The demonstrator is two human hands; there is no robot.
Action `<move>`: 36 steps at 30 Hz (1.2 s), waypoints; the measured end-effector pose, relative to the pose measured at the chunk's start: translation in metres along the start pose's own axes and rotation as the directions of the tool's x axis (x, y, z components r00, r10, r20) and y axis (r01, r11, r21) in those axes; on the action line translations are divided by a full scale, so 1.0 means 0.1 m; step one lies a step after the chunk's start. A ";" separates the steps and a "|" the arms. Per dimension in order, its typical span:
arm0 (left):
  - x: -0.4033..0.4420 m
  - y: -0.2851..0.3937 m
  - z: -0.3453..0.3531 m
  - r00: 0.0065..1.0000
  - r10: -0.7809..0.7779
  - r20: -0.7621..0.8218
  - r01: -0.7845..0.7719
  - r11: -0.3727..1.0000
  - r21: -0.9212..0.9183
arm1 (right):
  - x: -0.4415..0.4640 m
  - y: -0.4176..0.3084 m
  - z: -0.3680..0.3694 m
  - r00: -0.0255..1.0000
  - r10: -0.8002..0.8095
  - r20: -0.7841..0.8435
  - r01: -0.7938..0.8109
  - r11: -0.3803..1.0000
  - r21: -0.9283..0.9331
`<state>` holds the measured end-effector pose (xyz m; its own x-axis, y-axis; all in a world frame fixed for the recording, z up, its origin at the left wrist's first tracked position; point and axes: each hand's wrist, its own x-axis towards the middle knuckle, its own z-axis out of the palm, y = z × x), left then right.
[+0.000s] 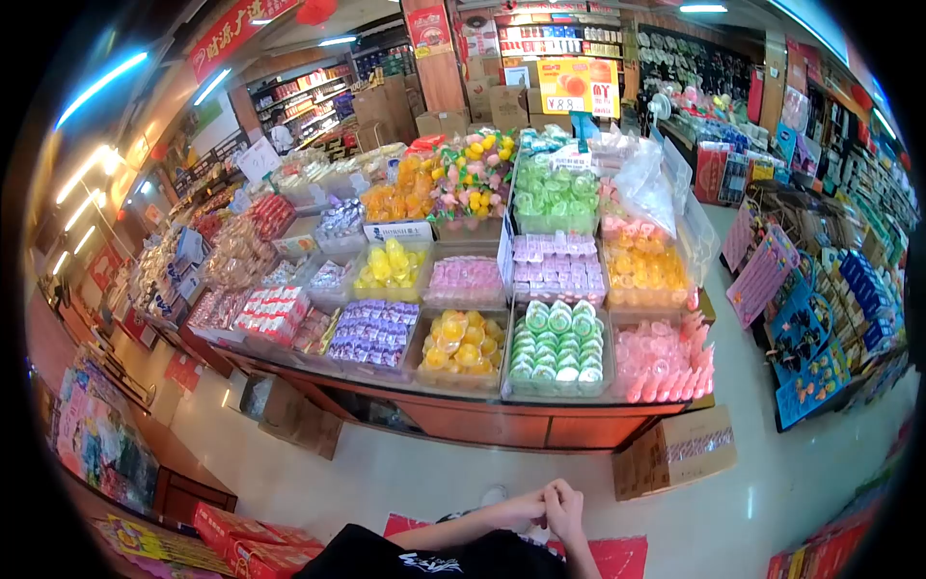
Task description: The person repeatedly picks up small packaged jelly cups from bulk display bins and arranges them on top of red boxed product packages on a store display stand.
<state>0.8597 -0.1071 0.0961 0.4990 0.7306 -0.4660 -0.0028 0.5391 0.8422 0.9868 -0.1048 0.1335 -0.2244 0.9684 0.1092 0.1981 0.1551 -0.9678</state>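
Reddish panels front the display counter (482, 423) before me, with a cardboard carton (696, 449) on the floor by its right end and green-and-white rounds (557, 345) and pink pieces (654, 355) binned along its near edge, as my left hand (536, 506) and right hand (564, 508) clasp together, clear of the goods.

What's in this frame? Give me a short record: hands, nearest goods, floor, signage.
hands: left hand and right hand together; finger detail too small to tell
nearest goods: green-and-white round pieces, right of yellow-orange round pieces, left of pink translucent pieces
floor: brown cardboard box by the reddish wooden counter's right end
signage: yellow-and-red rectangular sign at the rear
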 end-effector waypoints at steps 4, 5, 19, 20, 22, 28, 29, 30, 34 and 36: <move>0.08 0.18 -0.34 0.995 -0.096 -0.027 0.099 0.990 0.096 | 0.40 0.10 0.08 0.994 -0.030 0.107 0.035 0.998 -0.049; 0.12 0.26 -0.40 0.996 -0.090 -0.026 0.092 0.991 0.095 | 0.49 0.10 0.10 0.992 -0.012 0.128 0.017 0.999 -0.038; 0.38 0.83 -1.64 0.957 0.270 -0.109 -0.278 0.958 -0.066 | 1.81 -0.18 0.83 0.989 0.025 0.146 -0.008 0.993 -0.117; 0.45 0.80 -1.70 0.943 0.313 -0.111 -0.320 0.945 -0.059 | 1.86 -0.21 0.85 0.991 0.014 0.132 0.008 0.987 -0.159; 0.47 0.89 -1.72 0.947 0.311 -0.077 -0.320 0.933 -0.164 | 1.95 -0.37 0.86 0.994 -0.069 0.084 0.087 0.969 -0.232; 0.88 0.96 -1.74 0.937 0.346 0.055 -0.335 0.930 -0.154 | 2.13 -0.37 0.68 0.987 -0.154 -0.051 0.136 0.956 -0.259; 0.94 0.97 -1.72 0.926 0.375 0.044 -0.365 0.919 -0.150 | 2.17 -0.30 0.63 0.984 -0.166 -0.059 0.144 0.950 -0.277; 0.95 1.09 -1.65 0.946 0.325 0.011 -0.312 0.916 -0.253 | 2.23 -0.26 0.57 0.984 -0.166 -0.063 0.140 0.944 -0.298; 1.34 1.24 -1.68 0.964 0.264 0.000 -0.261 0.951 -0.166 | 2.55 -0.06 0.31 0.983 -0.176 -0.057 0.153 0.945 -0.290; 1.52 1.40 -1.68 0.973 0.223 -0.060 -0.230 0.959 -0.166 | 2.78 0.02 0.15 0.983 -0.184 -0.010 0.175 0.946 -0.273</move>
<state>0.7896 0.1501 0.0978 0.4328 0.8562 -0.2821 -0.2610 0.4186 0.8699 0.9109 0.1616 0.1588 -0.2479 0.9250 0.2879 0.4088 0.3693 -0.8346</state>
